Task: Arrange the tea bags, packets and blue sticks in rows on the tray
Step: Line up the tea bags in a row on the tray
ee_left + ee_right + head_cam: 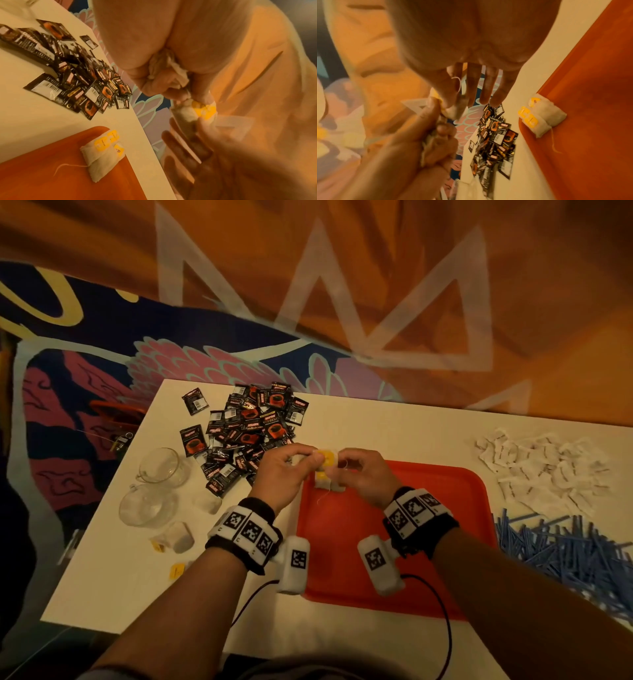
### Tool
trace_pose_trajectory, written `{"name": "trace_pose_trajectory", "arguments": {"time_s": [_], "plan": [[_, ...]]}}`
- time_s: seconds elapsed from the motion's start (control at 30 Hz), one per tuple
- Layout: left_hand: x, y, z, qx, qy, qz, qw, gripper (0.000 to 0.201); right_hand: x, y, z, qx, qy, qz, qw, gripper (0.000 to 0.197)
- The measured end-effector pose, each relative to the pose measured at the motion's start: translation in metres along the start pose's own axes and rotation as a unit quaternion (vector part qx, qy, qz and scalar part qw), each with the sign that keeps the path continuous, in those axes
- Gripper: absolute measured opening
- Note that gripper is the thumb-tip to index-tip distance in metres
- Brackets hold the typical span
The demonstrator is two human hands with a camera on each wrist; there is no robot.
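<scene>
Both hands meet above the far left corner of the red tray (445, 508). My left hand (306, 462) grips a crumpled bunch of tea bags (164, 66) in its palm and pinches one tea bag with a yellow tag (324, 459) at its fingertips. My right hand (342, 463) pinches the same tea bag (454, 113) from the other side, its other fingers (488, 88) stretched out, and a thread (458, 83) loops over them. Two tea bags (102, 152) lie overlapped in the tray's corner. Black packets (253, 426) are heaped at the back left.
White packets (541, 470) lie in a heap at the back right, with a pile of blue sticks (565, 549) in front of them. Two glass cups (161, 467) stand at the left edge, loose tea bags (178, 537) beside them. Wrist cables (442, 611) trail across the near edge.
</scene>
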State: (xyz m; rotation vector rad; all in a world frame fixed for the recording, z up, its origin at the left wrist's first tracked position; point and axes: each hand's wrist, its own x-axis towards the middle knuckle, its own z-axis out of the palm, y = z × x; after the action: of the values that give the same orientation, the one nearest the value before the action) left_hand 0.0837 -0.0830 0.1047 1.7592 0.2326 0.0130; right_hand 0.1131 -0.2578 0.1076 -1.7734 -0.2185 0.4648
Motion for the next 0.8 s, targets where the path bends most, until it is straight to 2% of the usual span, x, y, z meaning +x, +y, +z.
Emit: {"name": "trace_pose_trajectory", "arguments": {"time_s": [0.1,0.17,0.3,0.53,0.67,0.8], "plan": [[0.002,-0.005,0.005,-0.021,0.017,-0.007,1.0,0.012,-0.001,0.012,-0.001,-0.036,0.042,0.02,0.998,0.01],[0.003,-0.012,0.009,-0.019,0.021,-0.006,1.0,0.014,-0.002,0.016,-0.001,-0.034,0.044,0.045,0.997,0.011],[0.005,-0.021,0.015,-0.023,0.018,-0.02,0.999,0.009,-0.003,0.027,0.006,0.024,0.041,0.095,0.994,0.018],[0.007,-0.049,0.017,-0.021,0.006,-0.085,0.996,0.004,0.0,0.052,0.024,0.04,0.067,0.165,0.983,0.012],[0.005,-0.07,0.02,-0.013,-0.019,-0.129,0.991,0.006,0.003,0.067,0.037,0.099,0.059,0.195,0.974,0.023],[0.007,-0.092,0.019,0.018,-0.02,-0.137,0.99,0.009,0.004,0.076,0.046,0.045,0.033,0.227,0.972,0.008]]}}
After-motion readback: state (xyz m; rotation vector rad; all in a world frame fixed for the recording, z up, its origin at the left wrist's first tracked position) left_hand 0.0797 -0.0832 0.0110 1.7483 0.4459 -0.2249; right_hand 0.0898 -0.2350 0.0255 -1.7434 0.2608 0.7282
